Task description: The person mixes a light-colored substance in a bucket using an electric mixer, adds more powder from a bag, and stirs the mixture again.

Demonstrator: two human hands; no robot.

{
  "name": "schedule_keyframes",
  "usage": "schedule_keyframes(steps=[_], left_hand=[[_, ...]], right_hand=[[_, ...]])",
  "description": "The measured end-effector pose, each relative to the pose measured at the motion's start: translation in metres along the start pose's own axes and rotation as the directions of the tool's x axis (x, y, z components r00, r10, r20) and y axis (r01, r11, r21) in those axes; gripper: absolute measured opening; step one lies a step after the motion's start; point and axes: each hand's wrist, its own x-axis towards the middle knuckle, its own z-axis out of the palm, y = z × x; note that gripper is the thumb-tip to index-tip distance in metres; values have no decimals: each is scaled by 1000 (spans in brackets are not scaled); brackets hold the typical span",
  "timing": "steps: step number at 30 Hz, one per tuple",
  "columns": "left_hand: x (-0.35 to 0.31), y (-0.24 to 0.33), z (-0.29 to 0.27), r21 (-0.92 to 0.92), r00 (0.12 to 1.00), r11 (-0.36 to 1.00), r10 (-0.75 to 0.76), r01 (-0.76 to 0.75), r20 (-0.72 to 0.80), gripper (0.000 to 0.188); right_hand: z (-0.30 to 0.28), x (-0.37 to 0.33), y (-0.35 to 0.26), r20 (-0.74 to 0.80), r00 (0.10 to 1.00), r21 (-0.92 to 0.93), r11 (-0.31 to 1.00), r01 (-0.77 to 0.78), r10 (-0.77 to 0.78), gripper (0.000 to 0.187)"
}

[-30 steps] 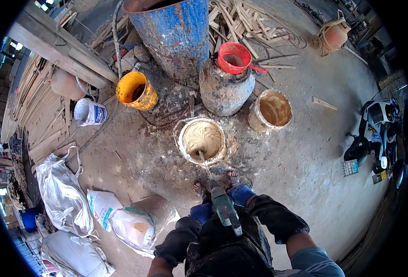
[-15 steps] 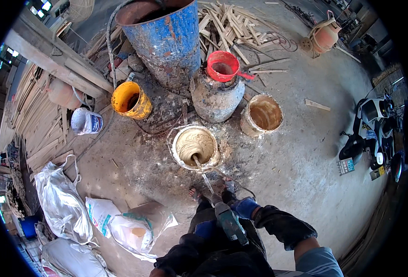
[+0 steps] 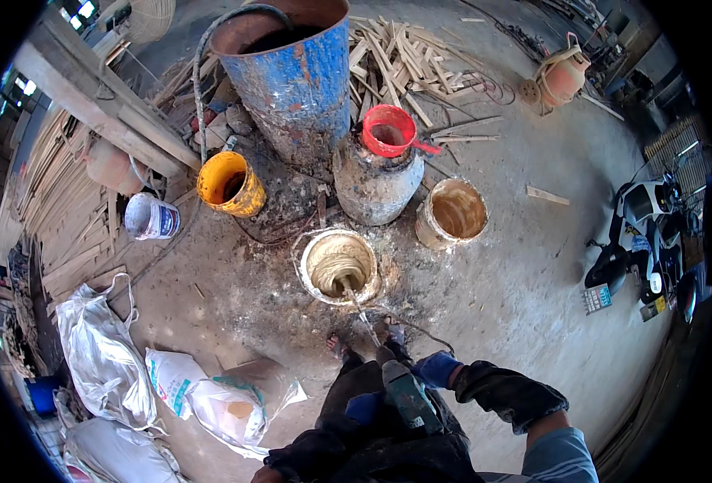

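Observation:
My right hand (image 3: 435, 370), in a blue glove, is closed at the side of a green-and-grey mixing drill (image 3: 412, 399). On the drill's other side my left hand (image 3: 364, 408), also blue-gloved, is closed against it; its fingers are mostly hidden. From the drill a long mixing shaft (image 3: 366, 324) slants away into a white, crusted bucket (image 3: 306, 278). Thick beige paste (image 3: 336, 256) lies in folds inside, and the shaft's end is sunk in it. Both feet stand on the near side of the bucket.
Beyond the bucket are a yellow bucket (image 3: 247, 193), a paste-stained bucket (image 3: 426, 227), a red dipper (image 3: 388, 133) on a pale crusted container (image 3: 376, 185), and a blue drum (image 3: 291, 88). Sacks (image 3: 223, 406) lie left; a motorbike (image 3: 641, 217) stands right. A cable (image 3: 432, 334) runs near my feet.
The drill and my right hand have shifted slightly right in view. The paste's surface has changed from a hollow swirl round the shaft to raised folds. Both hands stay at the drill.

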Motion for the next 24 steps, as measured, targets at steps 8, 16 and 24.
schedule_keyframes(steps=[8, 16, 24], left_hand=[[-9, 49, -76, -115, 979, 972, 197, -202, -56, 34], [16, 57, -59, -203, 967, 949, 218, -241, -133, 35], [25, 47, -54, -171, 950, 938, 280, -301, -138, 40]], right_hand=[[-59, 10, 16, -54, 996, -154, 986, 66, -75, 18], [-121, 12, 32, 67, 990, -198, 970, 139, -128, 20], [-153, 20, 30, 102, 976, -233, 949, 211, -191, 21]])
